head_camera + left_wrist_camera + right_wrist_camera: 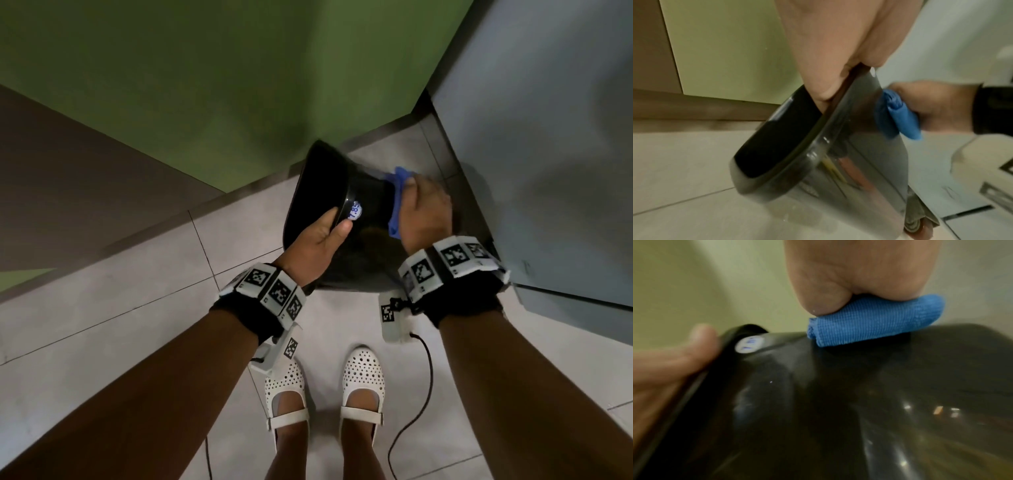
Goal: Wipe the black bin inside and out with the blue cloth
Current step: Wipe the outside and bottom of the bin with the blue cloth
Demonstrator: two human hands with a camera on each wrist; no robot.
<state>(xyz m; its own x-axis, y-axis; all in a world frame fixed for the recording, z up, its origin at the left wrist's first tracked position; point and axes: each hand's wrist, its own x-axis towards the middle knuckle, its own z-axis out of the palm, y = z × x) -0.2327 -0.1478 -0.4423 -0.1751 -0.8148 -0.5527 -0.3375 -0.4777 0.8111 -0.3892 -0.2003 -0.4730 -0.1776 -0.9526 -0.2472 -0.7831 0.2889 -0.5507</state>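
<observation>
The glossy black bin [370, 202] is tilted on its side above the tiled floor, mouth facing left. A round white sticker [355, 210] sits just under its rim. My left hand [322, 236] grips the rim, thumb outside and fingers inside the mouth; the left wrist view shows the same left hand [824, 76] hooked over the bin [849, 162]. My right hand [424, 212] holds the folded blue cloth [397, 195] against the bin's outer wall. In the right wrist view the blue cloth [875, 319] lies pressed on the bin [838, 402] under my right hand [859, 275].
A green wall [205, 85] stands behind the bin, with a brown skirting along the floor. A grey panel [548, 137] rises close on the right. My white shoes [363, 380] stand on the pale tiles [137, 325] below, with wrist cables trailing beside them.
</observation>
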